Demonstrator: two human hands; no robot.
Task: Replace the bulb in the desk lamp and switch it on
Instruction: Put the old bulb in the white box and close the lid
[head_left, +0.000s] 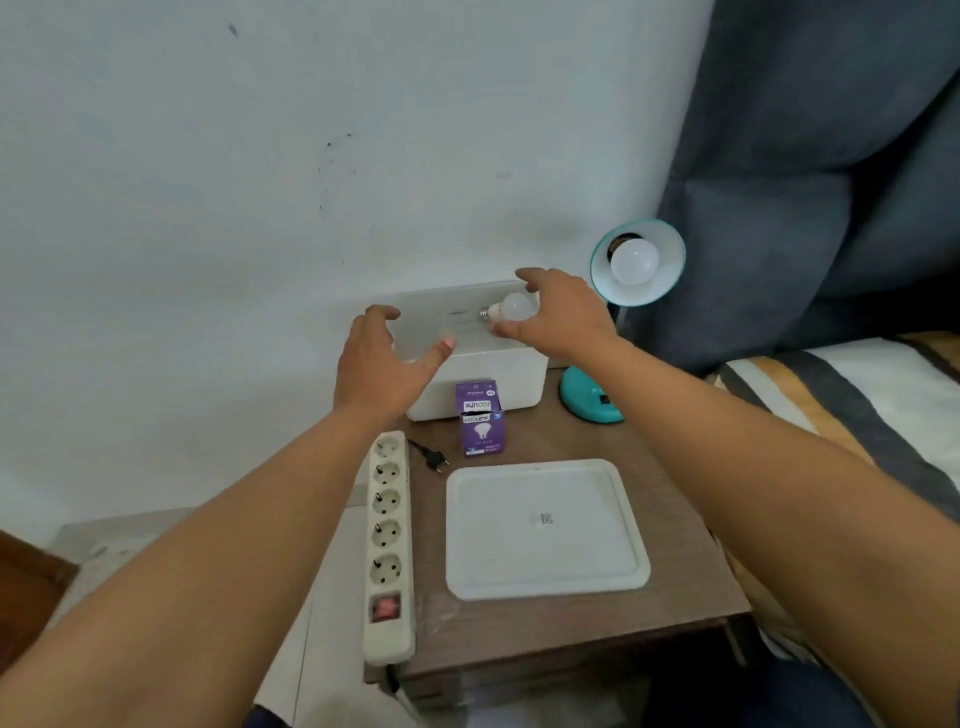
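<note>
A person reaches both arms out over a small brown wooden tabletop (670, 597) that stands by a white wall.

The right hand (558, 317) is at a loose white round bulb (514, 307) that is over the top of a white plastic box (483, 382). The bulb lies on its side with its metal screw end pointing left. A thumb and a finger curl around its round part, so the right hand looks closed on it, but I cannot tell if the bulb is lifted or resting on the box. The round part is the easy place to hold, and it keeps the screw end free.

The left hand (384, 364) is open with its fingers spread apart. It holds nothing. It hovers just beside the bulb, over the left part of the box, maybe ready to help.

The teal desk lamp (638, 262) stands to the right of the box. Its shade tips toward the person, so the hole is easy to reach. There is a white bulb in the shade (634, 260).

A small purple bulb carton (480, 421) stands in front of the box. A long white power strip (389, 540) lies along the left edge of the tabletop, and a black plug (435, 460) lies next to it, not pushed in. So I think the lamp has no power yet. A flat white tray (545, 530) sits near the front.
</note>
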